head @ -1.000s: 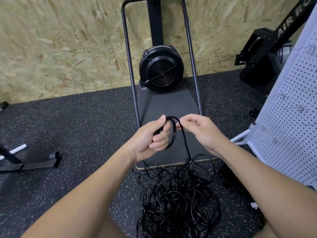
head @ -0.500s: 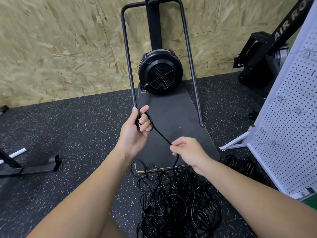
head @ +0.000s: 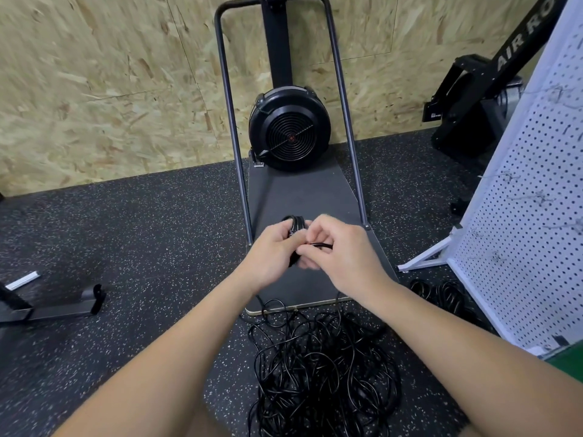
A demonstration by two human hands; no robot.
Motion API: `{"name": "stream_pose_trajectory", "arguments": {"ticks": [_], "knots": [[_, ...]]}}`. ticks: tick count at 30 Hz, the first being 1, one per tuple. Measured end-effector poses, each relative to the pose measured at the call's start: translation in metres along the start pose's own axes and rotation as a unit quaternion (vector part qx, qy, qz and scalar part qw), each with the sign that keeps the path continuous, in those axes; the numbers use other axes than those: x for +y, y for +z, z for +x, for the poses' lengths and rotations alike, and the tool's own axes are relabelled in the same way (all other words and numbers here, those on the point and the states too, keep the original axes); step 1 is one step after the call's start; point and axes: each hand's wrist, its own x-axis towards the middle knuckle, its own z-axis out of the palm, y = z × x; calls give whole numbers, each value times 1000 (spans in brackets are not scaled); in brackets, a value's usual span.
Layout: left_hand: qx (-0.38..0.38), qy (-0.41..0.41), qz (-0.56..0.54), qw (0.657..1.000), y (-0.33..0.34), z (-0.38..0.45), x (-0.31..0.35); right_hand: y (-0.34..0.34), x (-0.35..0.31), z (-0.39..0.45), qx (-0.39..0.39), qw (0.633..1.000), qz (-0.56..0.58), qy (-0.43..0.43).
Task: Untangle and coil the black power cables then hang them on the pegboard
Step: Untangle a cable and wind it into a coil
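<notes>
Head view: coiling one cable, mid-wrap.
Left hand [head: 271,253] grips a small coil [head: 295,223]; right hand [head: 339,250] pinches the strand beside it. Below, the cable tangle [head: 321,370] lies on the floor; pegboard [head: 523,222] stands right. Next loop likely needs slack drawn up.

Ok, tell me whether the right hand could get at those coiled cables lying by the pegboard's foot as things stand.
Probably not right now: the right hand is pinching the cable being wound into the left hand. The floor toward the coiled cables looks open, so letting go should free it.
</notes>
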Motion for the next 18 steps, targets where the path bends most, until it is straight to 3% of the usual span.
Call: {"name": "stream_pose_trajectory", "arguments": {"ticks": [6, 9, 14, 18], "knots": [[-137, -83, -24, 987, -4, -5, 8, -26, 0, 7, -37, 985, -164, 49], [-190, -98, -58, 975, -4, -8, 5, -34, 9, 8, -101, 989, -89, 60], [-169, -110, -122, 972, -6, -9, 1, -52, 18, 8, -184, 979, 8, 83], [-84, -85, -230, 966, -14, -2, -1, -66, 27, 11, -137, 983, 17, 119]]}}
